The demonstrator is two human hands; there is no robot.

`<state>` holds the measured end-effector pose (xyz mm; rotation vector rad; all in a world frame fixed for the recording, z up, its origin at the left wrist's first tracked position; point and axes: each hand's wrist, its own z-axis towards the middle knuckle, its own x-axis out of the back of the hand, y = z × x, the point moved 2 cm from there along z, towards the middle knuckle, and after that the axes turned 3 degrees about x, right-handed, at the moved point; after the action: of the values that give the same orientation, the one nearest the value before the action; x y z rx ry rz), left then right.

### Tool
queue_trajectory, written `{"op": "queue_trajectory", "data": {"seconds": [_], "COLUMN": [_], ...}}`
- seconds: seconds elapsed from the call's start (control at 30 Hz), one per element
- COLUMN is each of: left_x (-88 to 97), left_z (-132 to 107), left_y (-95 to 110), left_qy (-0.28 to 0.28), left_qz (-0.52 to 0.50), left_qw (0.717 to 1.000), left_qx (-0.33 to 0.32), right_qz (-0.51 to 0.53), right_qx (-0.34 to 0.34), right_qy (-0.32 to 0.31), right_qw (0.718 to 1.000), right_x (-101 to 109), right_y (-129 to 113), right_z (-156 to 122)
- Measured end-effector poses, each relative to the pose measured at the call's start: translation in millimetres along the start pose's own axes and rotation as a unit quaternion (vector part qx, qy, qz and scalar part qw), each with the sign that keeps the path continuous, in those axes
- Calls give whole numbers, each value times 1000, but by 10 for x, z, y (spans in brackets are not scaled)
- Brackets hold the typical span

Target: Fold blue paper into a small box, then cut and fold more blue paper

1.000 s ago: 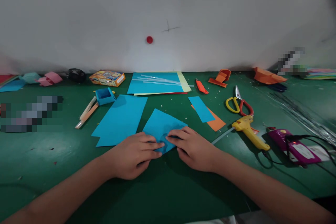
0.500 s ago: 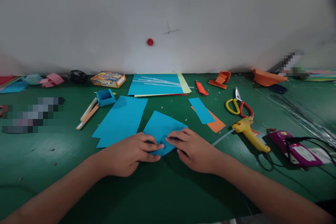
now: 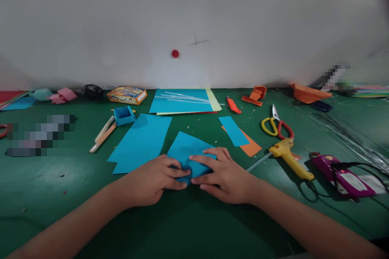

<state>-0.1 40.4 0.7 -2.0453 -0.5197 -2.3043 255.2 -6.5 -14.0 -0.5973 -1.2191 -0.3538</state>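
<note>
A blue sheet of paper (image 3: pixel 188 149) lies on the green table (image 3: pixel 182 218) right in front of me, its near corner folded. My left hand (image 3: pixel 152 180) presses on that near corner with fingers curled and fingertips on the paper. My right hand (image 3: pixel 223 174) lies over the paper's right part, fingers stretched flat across it. The fingertips of both hands meet at the fold. A larger blue sheet (image 3: pixel 141 141) lies just left of it.
Scissors (image 3: pixel 278 123), a yellow glue gun (image 3: pixel 290 158) and a purple device with a cable (image 3: pixel 340 174) lie at the right. A blue and orange strip (image 3: pixel 240 135), stacked paper with glue sticks (image 3: pixel 182 100), a small blue paper box (image 3: pixel 124 114), an orange cutter (image 3: pixel 233 104) lie further back.
My right hand has slid a little toward me and spread flatter over the paper. The left hand stays on the fold. The view has tipped slightly downward.
</note>
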Motion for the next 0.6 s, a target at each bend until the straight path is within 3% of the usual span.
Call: {"op": "queue_trajectory", "data": {"seconds": [0.33, 0.6], "left_x": [-39, -1], "left_z": [-36, -16], "left_y": [-41, 0], "left_qy": [-24, 0], "left_qz": [-19, -28], "left_qw": [999, 999], "left_qx": [18, 21], "right_qz": [28, 59], "right_qx": [-49, -93], "right_qy": [-33, -39], "right_qw": [998, 993], "right_x": [254, 350], "right_y": [236, 457], "right_z": [-75, -249]}}
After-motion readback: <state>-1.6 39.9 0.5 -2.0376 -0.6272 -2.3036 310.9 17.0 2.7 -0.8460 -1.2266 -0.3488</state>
